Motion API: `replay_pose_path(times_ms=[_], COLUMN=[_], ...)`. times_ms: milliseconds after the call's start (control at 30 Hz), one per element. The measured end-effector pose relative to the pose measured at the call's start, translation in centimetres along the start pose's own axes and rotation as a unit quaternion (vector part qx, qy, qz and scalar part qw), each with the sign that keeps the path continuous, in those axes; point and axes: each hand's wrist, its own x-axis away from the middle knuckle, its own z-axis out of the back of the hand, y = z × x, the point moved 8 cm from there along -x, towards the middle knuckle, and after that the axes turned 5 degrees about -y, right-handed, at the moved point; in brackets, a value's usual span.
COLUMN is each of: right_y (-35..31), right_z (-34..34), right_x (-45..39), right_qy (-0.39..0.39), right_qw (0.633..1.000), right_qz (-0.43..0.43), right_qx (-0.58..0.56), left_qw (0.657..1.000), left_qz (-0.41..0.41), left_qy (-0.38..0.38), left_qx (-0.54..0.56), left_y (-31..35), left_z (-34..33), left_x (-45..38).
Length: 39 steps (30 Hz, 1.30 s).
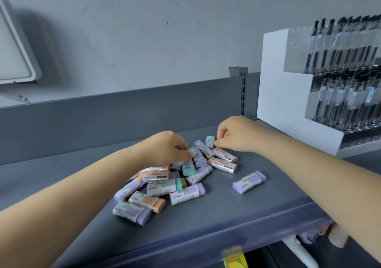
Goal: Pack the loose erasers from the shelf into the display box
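Head view – shelf: a flat dark grey metal shelf (pixel 206 216) with a raised grey back panel is seen from above.
Head view – erasers: a loose heap of small rectangular erasers in printed paper sleeves, with purple, orange and teal ends (pixel 165 183), is spread on the shelf between the two forearms.
Head view – stray eraser: one purple-ended sleeved eraser (pixel 249 181) lies just apart from the heap, toward its right.
Head view – left hand: the left hand (pixel 165 148) is lowered onto the far side of the heap, fingers curled, and a teal-ended eraser (pixel 192 151) is pinched at the fingertips.
Head view – right hand: the right hand (pixel 233 133) is curled at the far right edge of the heap, and an upright teal-ended eraser (pixel 209 141) is touched or pinched by its fingertips; which cannot be told.
Head view – pen display: a white stepped cardboard stand filled with rows of dark pens (pixel 338 78) stands on the shelf to the right, well apart from the heap.
Head view – display box: cannot be told apart in this view.
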Motion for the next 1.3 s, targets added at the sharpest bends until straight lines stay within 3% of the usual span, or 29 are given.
replay_pose_path(times_ms=[433, 767, 900, 1000, 1133, 1300], right_y=[1.6, 1.4, 1.1, 0.1, -3.0, -5.8], right_z=[-3.1, -2.8, -0.4, 1.8, 1.9, -0.2], right_x=[-5.8, -5.5, -5.1, -4.2, -1.6, 0.8], right_qy=[-0.091, -0.139, -0.052, -0.008, -0.058, -0.123], right_qw=[0.993, 0.99, 0.984, 0.934, 0.873, 0.858], right_qz=[-0.067, 0.026, 0.089, 0.136, 0.201, 0.224], right_qx=[0.031, 0.007, -0.146, -0.331, -0.44, -0.445], left_qw=[0.979, 0.965, 0.955, 0.938, 0.909, 0.879], left_qz=[0.081, 0.116, 0.125, 0.136, 0.149, 0.172], left_qy=[0.123, 0.17, 0.199, 0.238, 0.296, 0.34], left_qx=[0.141, 0.159, 0.179, 0.213, 0.252, 0.286], left_y=[-0.9, 0.1, 0.7, 1.0, 1.1, 0.4], left_z=[2.9, 3.4, 4.1, 5.0, 5.6, 4.3], left_x=[-1.9, -1.0, 0.2, 2.1, 5.7, 10.1])
